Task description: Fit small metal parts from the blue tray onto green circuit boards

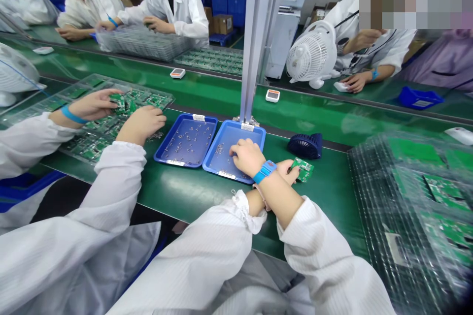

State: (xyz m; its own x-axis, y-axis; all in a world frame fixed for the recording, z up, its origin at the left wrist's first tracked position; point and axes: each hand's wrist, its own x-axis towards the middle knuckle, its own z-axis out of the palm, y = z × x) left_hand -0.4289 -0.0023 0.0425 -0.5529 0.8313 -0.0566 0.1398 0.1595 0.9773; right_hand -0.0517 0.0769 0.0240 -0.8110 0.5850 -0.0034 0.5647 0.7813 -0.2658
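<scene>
My forearms are crossed, the right one over the left. My left hand (pixel 289 172) grips a small green circuit board (pixel 305 170) by its left edge, right of the trays. Over the right blue tray (pixel 236 130) hovers my right hand (pixel 248 157), wearing a blue wrist strap (pixel 264 172). Its fingers are bent down and drawn together, and their tips are partly hidden, so anything between them does not show. Small metal parts (pixel 219 149) lie heaped at the left of that tray. Beside it, a second blue tray (pixel 180 130) has similar small parts scattered over its bottom.
A dark blue small fan (pixel 305 145) stands behind the circuit board. Stacked clear plastic trays (pixel 373 206) with boards fill the right side. At left, a co-worker's hands (pixel 138 125) work over a board tray (pixel 90 155). A metal post (pixel 251 44) rises behind the blue trays.
</scene>
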